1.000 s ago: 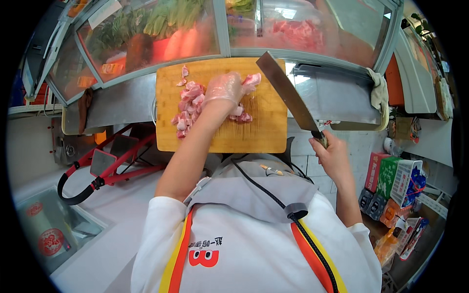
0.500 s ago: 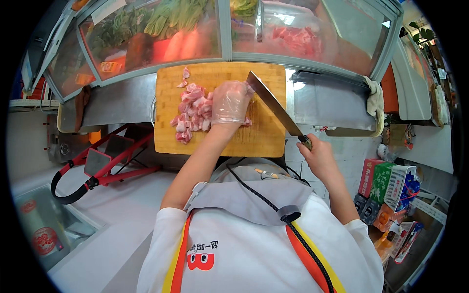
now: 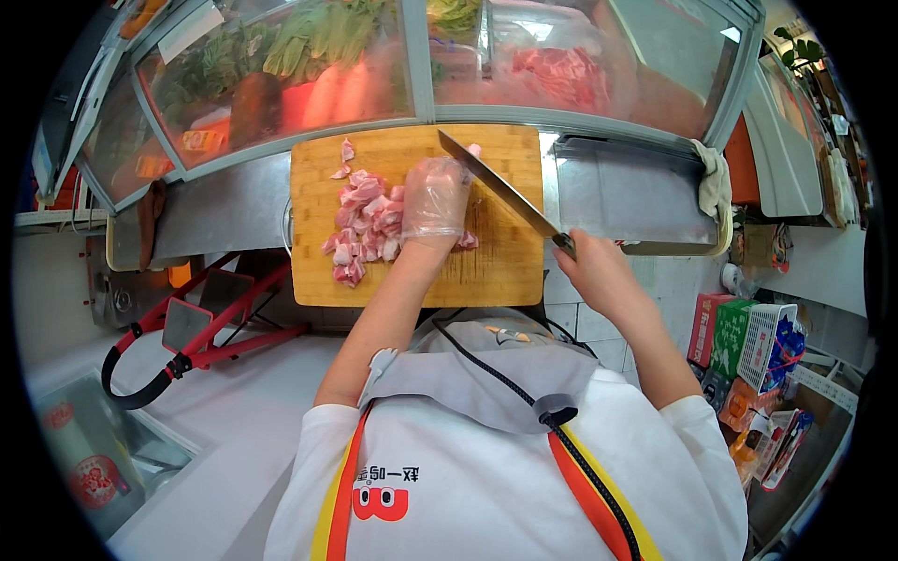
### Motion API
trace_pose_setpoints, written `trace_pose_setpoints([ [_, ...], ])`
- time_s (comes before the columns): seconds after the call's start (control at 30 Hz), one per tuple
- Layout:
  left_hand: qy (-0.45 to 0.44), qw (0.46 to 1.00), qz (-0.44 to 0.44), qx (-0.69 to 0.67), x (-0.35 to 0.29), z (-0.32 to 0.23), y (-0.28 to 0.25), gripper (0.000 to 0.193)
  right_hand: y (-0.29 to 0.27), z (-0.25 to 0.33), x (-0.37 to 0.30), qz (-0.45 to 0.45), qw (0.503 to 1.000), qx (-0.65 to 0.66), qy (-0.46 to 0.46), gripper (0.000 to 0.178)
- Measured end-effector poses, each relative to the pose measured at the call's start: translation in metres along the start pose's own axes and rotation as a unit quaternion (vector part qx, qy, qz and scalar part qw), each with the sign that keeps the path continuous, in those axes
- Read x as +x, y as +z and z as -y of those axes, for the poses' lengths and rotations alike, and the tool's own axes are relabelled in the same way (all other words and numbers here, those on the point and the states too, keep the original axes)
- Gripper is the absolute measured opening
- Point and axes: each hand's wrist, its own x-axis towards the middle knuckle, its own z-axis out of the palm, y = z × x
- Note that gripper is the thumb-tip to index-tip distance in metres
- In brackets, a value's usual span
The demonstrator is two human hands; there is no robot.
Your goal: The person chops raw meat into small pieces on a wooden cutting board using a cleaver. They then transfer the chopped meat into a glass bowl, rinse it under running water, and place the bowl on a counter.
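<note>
My left hand [image 3: 436,198], in a clear plastic glove, rests with curled fingers on a wooden cutting board [image 3: 505,271]. It presses down on a piece of raw meat, mostly hidden under the glove. My right hand [image 3: 596,266] grips the handle of a long-bladed kitchen knife [image 3: 505,194]. The blade slants up to the left, crossing close by the gloved fingertips. A bit of pink meat [image 3: 474,150] shows just beyond the blade. Left of my glove lies a heap of cut meat chunks [image 3: 365,220], with a few small pieces [image 3: 345,154] behind it.
Behind the board stands a glass-fronted display case [image 3: 424,65] with vegetables and meat inside. A metal counter [image 3: 617,192] runs along both sides, with a cloth [image 3: 714,182] at its right end. A red-framed folding object [image 3: 210,318] is at left; boxes and a white basket [image 3: 760,351] are at lower right.
The knife and my right hand have shifted left, bringing the blade against the gloved fingertips. A bit of meat now shows on the blade's far side. My left hand stays nearly in place.
</note>
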Motion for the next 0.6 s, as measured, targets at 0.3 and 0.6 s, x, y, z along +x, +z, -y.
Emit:
trace_pose_setpoints([
  [0.3, -0.095, 0.995, 0.033, 0.014, 0.004, -0.003, -0.001, 0.040, 0.010, 0.011, 0.028, -0.031, 0.998, -0.046, -0.025, 0.025],
  [0.6, -0.140, 0.987, 0.072, -0.012, -0.002, 0.005, 0.010, 0.046, 0.013, 0.008, 0.031, -0.009, 0.998, -0.055, -0.009, 0.023],
])
